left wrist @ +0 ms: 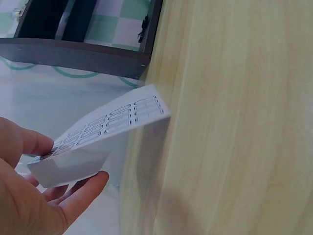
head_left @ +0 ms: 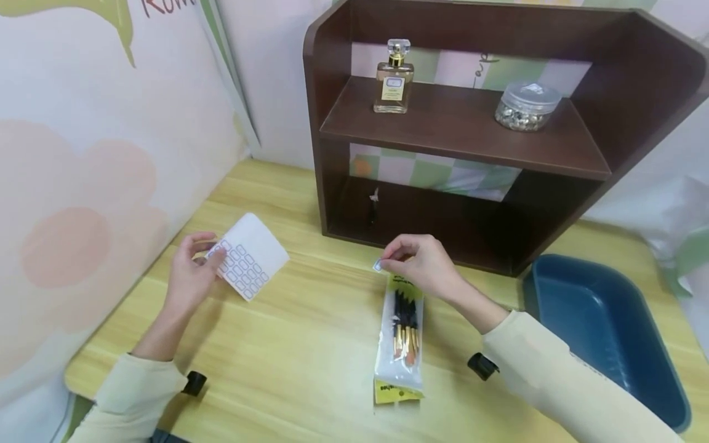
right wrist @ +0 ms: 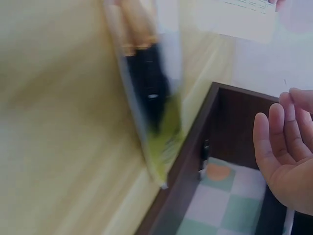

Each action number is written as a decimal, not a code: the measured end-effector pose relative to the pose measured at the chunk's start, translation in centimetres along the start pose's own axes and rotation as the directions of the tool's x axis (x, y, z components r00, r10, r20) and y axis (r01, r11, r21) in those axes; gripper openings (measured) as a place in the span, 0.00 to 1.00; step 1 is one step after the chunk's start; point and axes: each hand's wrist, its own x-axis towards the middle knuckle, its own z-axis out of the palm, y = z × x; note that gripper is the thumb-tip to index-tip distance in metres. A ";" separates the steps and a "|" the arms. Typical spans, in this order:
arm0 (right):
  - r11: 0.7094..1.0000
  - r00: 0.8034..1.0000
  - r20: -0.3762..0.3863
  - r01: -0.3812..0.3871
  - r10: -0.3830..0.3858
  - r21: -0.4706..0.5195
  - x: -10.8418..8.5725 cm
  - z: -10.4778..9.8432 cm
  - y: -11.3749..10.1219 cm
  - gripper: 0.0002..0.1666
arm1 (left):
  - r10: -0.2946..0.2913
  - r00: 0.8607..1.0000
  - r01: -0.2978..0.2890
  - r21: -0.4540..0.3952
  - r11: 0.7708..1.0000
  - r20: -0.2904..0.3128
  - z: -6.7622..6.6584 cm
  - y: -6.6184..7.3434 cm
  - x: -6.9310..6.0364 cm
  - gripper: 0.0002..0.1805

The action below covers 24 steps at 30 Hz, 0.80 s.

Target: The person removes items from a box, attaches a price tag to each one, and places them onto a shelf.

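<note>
My left hand (head_left: 192, 271) holds a white sheet of blue-bordered label stickers (head_left: 247, 256) between thumb and fingers, raised above the table's left side. In the left wrist view the sheet (left wrist: 105, 120) looks bent or folded, with its printed rows facing up. Between thumb and forefinger, my right hand (head_left: 423, 263) pinches one small label sticker (head_left: 378, 265). Directly below that hand lies a clear packet of paintbrushes (head_left: 403, 338) with yellow ends, flat on the table. The right wrist view shows the right hand (right wrist: 288, 147) with its other fingers loosely extended.
A dark brown two-tier shelf (head_left: 465, 138) stands at the back. Its upper tier carries a perfume bottle (head_left: 394, 80) and a clear lidded jar (head_left: 527, 107), both bearing labels. A small dark item (head_left: 373, 206) is on the lower tier. At right sits a blue bin (head_left: 604, 326).
</note>
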 end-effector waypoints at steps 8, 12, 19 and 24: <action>0.984 0.984 0.036 -0.177 0.175 0.035 -2.6 -0.5 2.1 0.05 | 0.102 0.990 -0.090 0.131 0.987 -0.092 -0.1 0.0 0.2 0.28; 0.971 0.971 0.036 -0.238 0.238 0.004 -3.8 -0.3 3.0 0.04 | 0.218 0.970 -0.187 0.246 0.951 -0.104 -0.1 -0.2 0.0 0.26; 0.934 0.934 0.046 -0.357 0.356 0.016 -5.2 0.3 3.9 0.05 | 0.346 0.937 -0.271 0.537 0.799 -0.042 -0.4 -0.9 -0.5 0.24; 0.924 0.923 0.054 -0.382 0.380 0.026 -5.7 0.6 4.4 0.04 | 0.354 0.932 -0.318 0.634 0.705 0.074 -0.7 -1.3 -0.3 0.25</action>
